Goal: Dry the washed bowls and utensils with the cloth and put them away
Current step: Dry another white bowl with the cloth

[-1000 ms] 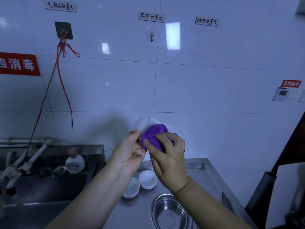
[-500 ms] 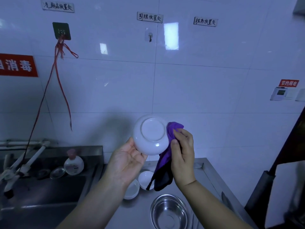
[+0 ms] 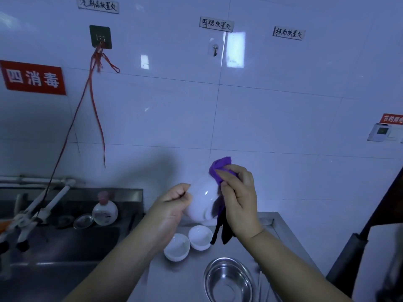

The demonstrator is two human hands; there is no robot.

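Left hand (image 3: 174, 205) grips white bowl (image 3: 201, 198); right hand (image 3: 237, 199) pinches purple cloth (image 3: 219, 168) against it. Two small bowls (image 3: 187, 241), steel bowl (image 3: 229, 280) on counter (image 3: 174, 284) not yet put away.

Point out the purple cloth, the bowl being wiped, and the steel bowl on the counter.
purple cloth (image 3: 219, 168): head view, bunched top above the fingers.
bowl being wiped (image 3: 201, 200): head view, white outer wall.
steel bowl (image 3: 229, 282): head view, inner wall.
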